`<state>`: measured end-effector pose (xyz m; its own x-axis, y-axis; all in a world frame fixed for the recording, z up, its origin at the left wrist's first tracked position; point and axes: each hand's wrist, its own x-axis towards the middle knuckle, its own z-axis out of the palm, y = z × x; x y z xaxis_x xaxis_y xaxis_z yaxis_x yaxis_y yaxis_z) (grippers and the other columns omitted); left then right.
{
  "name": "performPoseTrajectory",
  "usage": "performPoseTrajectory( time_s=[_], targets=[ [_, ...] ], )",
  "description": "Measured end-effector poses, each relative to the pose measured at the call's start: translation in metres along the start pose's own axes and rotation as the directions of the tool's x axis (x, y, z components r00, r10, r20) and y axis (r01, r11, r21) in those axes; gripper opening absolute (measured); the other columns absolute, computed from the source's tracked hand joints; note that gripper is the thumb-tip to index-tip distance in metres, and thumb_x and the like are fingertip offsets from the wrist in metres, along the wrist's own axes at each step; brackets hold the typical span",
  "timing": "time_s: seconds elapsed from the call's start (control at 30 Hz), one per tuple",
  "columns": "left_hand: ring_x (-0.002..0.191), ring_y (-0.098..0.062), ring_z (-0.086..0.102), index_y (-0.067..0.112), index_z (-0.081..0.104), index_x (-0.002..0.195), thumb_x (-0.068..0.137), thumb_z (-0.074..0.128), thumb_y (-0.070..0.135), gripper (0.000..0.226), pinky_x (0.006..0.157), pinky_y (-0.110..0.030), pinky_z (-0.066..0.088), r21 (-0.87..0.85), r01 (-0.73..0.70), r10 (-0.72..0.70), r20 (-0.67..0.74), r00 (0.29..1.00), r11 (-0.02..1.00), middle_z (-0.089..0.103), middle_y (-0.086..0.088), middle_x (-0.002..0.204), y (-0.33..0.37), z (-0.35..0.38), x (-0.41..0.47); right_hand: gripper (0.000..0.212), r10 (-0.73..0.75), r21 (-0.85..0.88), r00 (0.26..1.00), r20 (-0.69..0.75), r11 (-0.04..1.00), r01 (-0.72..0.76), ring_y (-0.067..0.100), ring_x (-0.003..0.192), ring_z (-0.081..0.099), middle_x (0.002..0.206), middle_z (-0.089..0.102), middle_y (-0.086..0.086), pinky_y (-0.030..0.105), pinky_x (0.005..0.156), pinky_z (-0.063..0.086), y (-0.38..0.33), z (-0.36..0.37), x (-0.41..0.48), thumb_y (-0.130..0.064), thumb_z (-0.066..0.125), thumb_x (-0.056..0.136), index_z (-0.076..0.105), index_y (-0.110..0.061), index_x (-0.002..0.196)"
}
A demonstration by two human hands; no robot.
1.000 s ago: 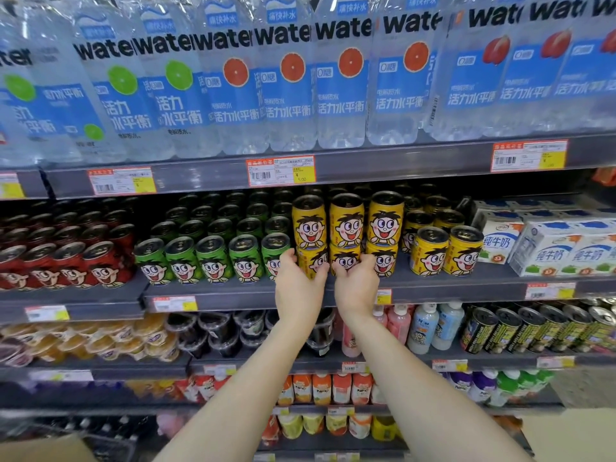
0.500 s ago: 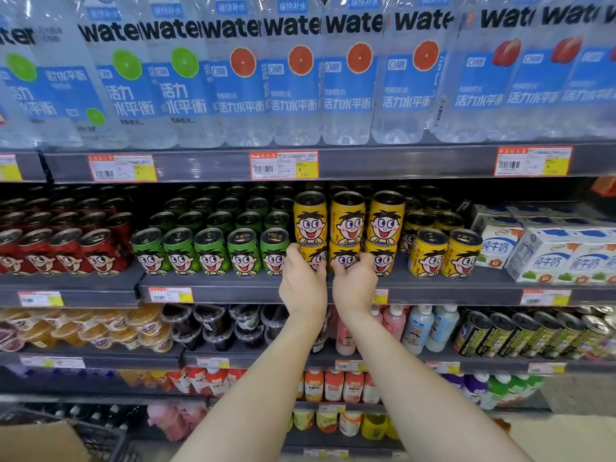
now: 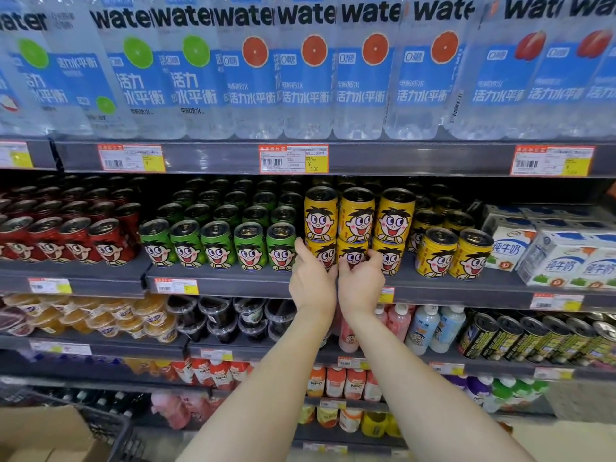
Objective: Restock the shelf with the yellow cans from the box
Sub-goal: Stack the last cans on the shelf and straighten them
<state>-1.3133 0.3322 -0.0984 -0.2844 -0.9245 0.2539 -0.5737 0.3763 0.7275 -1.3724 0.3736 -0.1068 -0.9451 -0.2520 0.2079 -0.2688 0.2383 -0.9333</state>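
we have our left hand (image 3: 311, 283) curled round the lower left yellow can (image 3: 322, 254) and our right hand (image 3: 361, 285) curled round the lower middle yellow can (image 3: 353, 255), both standing under stacked cans on the shelf (image 3: 233, 282) beside the green cans (image 3: 218, 246), the cardboard box (image 3: 43, 435) low at left.

On the grey shelf (image 3: 233, 282) before you, yellow cans (image 3: 395, 216) with a cartoon face stand upright. Three stacks of two line the front edge. Your left hand (image 3: 311, 283) grips the lower left can (image 3: 326, 253); your right hand (image 3: 361, 283) grips the lower middle can (image 3: 353, 254). The cardboard box (image 3: 40, 435) sits low at your left.
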Motion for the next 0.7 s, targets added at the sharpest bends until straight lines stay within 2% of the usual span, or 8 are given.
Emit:
performPoseTrajectory(
  time_s=[0.2, 0.37, 0.43, 0.5, 0.6, 0.7],
  targets=[
    [0.102, -0.032, 0.067, 0.013, 0.033, 0.137, 0.093, 0.072, 0.041, 0.066, 0.073, -0.041, 0.05, 0.018, -0.001, 0.001, 0.007, 1.0, 1.0, 0.067, -0.012, 0.113, -0.006, 0.002, 0.006, 0.051, 0.027, 0.014, 0.999, -0.017, 1.0, -0.027, 0.022, 0.088, 0.066, 0.095, 0.07, 0.008, 0.023, 0.071, 0.042, 0.0, 0.001, 0.004, -0.03, 0.076, 0.087, 0.05, -0.008, 0.125],
    [0.101, -0.03, 0.058, 0.011, 0.035, 0.122, 0.09, 0.076, 0.038, 0.058, 0.073, -0.033, 0.041, -0.124, 0.003, 0.003, 0.052, 0.999, 0.992, 0.057, -0.012, 0.113, -0.012, 0.002, 0.009, 0.047, -0.008, 0.031, 1.0, -0.029, 0.999, 0.009, 0.019, 0.084, 0.064, 0.091, 0.069, 0.008, 0.019, 0.068, 0.037, 0.002, 0.001, 0.002, -0.028, 0.075, 0.087, 0.051, -0.007, 0.122],
    [0.1, -0.03, 0.059, 0.012, 0.035, 0.123, 0.09, 0.076, 0.037, 0.059, 0.072, -0.034, 0.042, -0.139, 0.008, -0.001, 0.045, 0.999, 0.99, 0.054, -0.006, 0.108, -0.013, 0.002, 0.009, 0.047, -0.016, 0.017, 1.0, -0.025, 1.0, 0.016, 0.017, 0.079, 0.062, 0.087, 0.068, 0.006, 0.012, 0.059, 0.032, 0.002, -0.001, 0.003, -0.028, 0.075, 0.087, 0.052, -0.007, 0.121],
    [0.102, -0.03, 0.061, 0.012, 0.035, 0.126, 0.09, 0.076, 0.036, 0.06, 0.073, -0.036, 0.047, -0.135, -0.004, 0.007, 0.021, 1.0, 0.991, 0.056, -0.007, 0.11, -0.009, 0.004, 0.005, 0.047, -0.018, 0.011, 1.0, -0.022, 1.0, 0.018, 0.017, 0.077, 0.061, 0.084, 0.067, 0.005, 0.012, 0.055, 0.032, 0.003, 0.0, 0.005, -0.03, 0.075, 0.087, 0.052, -0.007, 0.12],
    [0.116, -0.032, 0.057, 0.008, 0.037, 0.136, 0.088, 0.079, 0.035, 0.069, 0.089, -0.045, 0.054, -0.11, -0.004, 0.001, -0.027, 1.0, 0.994, 0.052, -0.012, 0.127, -0.001, 0.009, 0.002, 0.049, -0.011, 0.015, 1.0, -0.024, 1.0, 0.011, 0.019, 0.079, 0.062, 0.084, 0.068, 0.005, 0.018, 0.062, 0.034, 0.005, 0.001, 0.006, -0.031, 0.075, 0.086, 0.051, -0.008, 0.122],
    [0.121, -0.031, 0.056, 0.007, 0.039, 0.14, 0.09, 0.078, 0.033, 0.068, 0.093, -0.046, 0.053, -0.094, -0.001, -0.002, -0.041, 0.999, 0.996, 0.054, -0.011, 0.13, -0.002, 0.01, 0.003, 0.046, -0.015, 0.013, 1.0, -0.018, 1.0, 0.015, 0.016, 0.074, 0.062, 0.08, 0.067, 0.002, 0.012, 0.055, 0.033, 0.004, 0.0, 0.006, -0.031, 0.076, 0.087, 0.052, -0.009, 0.12]
  ],
)
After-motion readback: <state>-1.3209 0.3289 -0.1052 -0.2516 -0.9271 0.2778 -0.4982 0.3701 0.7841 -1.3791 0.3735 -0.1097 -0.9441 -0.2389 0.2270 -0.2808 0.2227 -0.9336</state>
